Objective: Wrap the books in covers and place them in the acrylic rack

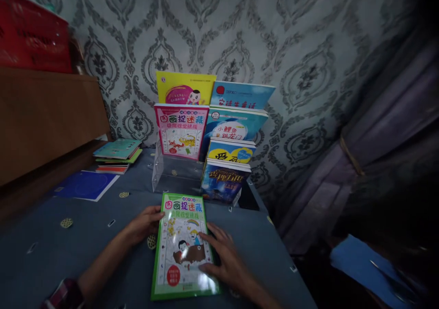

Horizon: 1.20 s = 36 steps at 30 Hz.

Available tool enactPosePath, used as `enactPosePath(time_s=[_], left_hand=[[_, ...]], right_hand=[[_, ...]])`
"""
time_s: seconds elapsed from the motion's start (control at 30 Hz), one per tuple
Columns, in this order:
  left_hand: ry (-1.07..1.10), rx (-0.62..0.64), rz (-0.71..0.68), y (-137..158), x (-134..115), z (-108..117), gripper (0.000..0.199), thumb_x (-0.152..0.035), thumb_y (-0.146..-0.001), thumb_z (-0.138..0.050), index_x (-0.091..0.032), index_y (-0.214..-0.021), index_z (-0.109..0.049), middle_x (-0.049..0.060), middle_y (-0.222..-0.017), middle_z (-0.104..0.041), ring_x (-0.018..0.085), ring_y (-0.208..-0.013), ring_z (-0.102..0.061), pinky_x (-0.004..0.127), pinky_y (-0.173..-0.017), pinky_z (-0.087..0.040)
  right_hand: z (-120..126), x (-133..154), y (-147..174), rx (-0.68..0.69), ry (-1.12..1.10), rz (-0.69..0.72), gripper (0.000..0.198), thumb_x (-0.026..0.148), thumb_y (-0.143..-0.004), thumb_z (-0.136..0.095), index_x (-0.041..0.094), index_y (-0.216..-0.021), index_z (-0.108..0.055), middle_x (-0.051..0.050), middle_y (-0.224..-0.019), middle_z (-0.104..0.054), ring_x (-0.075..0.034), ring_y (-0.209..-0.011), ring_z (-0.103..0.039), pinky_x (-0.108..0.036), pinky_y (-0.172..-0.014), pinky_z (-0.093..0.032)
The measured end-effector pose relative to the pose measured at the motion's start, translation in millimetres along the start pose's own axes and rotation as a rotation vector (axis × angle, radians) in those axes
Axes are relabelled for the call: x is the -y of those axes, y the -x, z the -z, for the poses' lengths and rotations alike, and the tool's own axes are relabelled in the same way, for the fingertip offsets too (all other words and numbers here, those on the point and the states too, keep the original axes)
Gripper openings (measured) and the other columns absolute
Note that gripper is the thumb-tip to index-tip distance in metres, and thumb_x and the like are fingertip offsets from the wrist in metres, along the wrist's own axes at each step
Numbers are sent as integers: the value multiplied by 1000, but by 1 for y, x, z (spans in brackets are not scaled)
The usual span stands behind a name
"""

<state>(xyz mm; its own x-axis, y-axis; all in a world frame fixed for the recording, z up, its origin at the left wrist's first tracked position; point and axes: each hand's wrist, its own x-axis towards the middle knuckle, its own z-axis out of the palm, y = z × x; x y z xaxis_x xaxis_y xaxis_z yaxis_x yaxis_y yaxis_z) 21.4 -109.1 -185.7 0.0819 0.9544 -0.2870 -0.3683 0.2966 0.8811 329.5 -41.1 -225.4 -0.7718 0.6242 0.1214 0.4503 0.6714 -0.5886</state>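
Observation:
A green-bordered children's picture book [187, 254] lies face up in front of me, with a rainbow and cartoon figures on its cover. At its upper left edge, my left hand [146, 224] is closed on the border, fingertips over the rim. My right hand [228, 256] rests on the right side with thumb and index finger spread across the cover, its other fingers along the edge. Behind it stands a clear stepped book rack [176, 174]. A pink picture book [181, 133] of similar design is upright in it, with a yellow book [185, 87] behind.
On the rack's right side, blue fairy-tale books [236, 119] and a dark blue book [224, 181] stand in tiers. A book stack [118, 153] and a flat blue book [87, 184] lie left. A brown cabinet [48, 117] borders the left; a purple curtain [318, 181] hangs right.

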Motion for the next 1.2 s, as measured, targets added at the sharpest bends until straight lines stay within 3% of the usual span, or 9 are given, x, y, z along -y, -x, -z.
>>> enactPosePath(time_s=[0.17,0.27,0.37,0.43,0.53,0.73,0.83,0.93,1.2], left_hand=[[54,63,-93,6,-10,-9,50,-46,-65,-94,-14,-98,-76,12,-92,-79,20,-78,-75,26,-73,-58],[50,79,-151,9,-19,-12,50,-47,-66,-93,-15,-101,-77,10,-91,-78,18,-76,-73,25,-71,-56],[0,62,-198,11,-34,-9,53,-48,-69,-91,-16,-108,-76,7,-85,-76,12,-62,-65,19,-53,-45],[-47,41,-246,13,-47,-6,53,-48,-73,-88,-17,-114,-75,5,-83,-74,11,-58,-60,18,-49,-38],[-122,7,-342,15,-63,-4,49,-46,-78,-82,-19,-118,-74,6,-89,-74,16,-71,-64,23,-61,-45],[-340,-21,-440,17,-62,-10,38,-44,-83,-71,-22,-114,-77,5,-97,-73,20,-82,-57,29,-74,-45],[-451,-27,-483,19,-62,-15,35,-44,-86,-64,-24,-112,-78,2,-86,-69,18,-73,-49,28,-69,-43],[-543,-27,-476,26,-71,-19,37,-43,-86,-64,-26,-116,-76,3,-94,-72,20,-78,-54,28,-71,-46],[-681,-43,-581,37,-98,-24,35,-42,-87,-65,-25,-117,-74,7,-111,-75,27,-103,-66,40,-98,-53]], right_hand=[[1,1,-20,-224,-475,-127,40,45,-75,-76,24,-108,-66,-11,-112,-74,-30,-101,-71,-43,-81,-59],[4,11,-35,-207,-853,-209,44,48,-69,-81,25,-97,-56,2,-76,-68,-17,-59,-62,-26,-51,-47],[18,28,-50,-245,-1052,-202,56,50,-69,-84,26,-110,-55,5,-70,-65,-13,-51,-55,-23,-47,-42],[33,41,-58,-281,-1023,-118,55,50,-73,-82,25,-116,-58,2,-74,-67,-14,-56,-58,-26,-53,-48],[47,56,-64,-368,-872,-1,40,53,-83,-74,23,-107,-66,-3,-83,-70,-18,-68,-64,-31,-62,-55],[29,61,-51,-559,-674,77,27,49,-98,-56,25,-105,-65,-6,-96,-69,-20,-80,-64,-34,-81,-58],[23,62,-44,-561,-646,63,26,48,-100,-53,25,-107,-63,-6,-98,-68,-21,-86,-65,-35,-85,-58],[28,65,-42,-514,-646,68,25,48,-101,-52,25,-109,-61,-6,-101,-69,-22,-92,-67,-36,-89,-57],[35,70,-57,-497,-550,131,24,48,-101,-53,25,-96,-58,-1,-87,-63,-18,-80,-62,-28,-76,-55]])
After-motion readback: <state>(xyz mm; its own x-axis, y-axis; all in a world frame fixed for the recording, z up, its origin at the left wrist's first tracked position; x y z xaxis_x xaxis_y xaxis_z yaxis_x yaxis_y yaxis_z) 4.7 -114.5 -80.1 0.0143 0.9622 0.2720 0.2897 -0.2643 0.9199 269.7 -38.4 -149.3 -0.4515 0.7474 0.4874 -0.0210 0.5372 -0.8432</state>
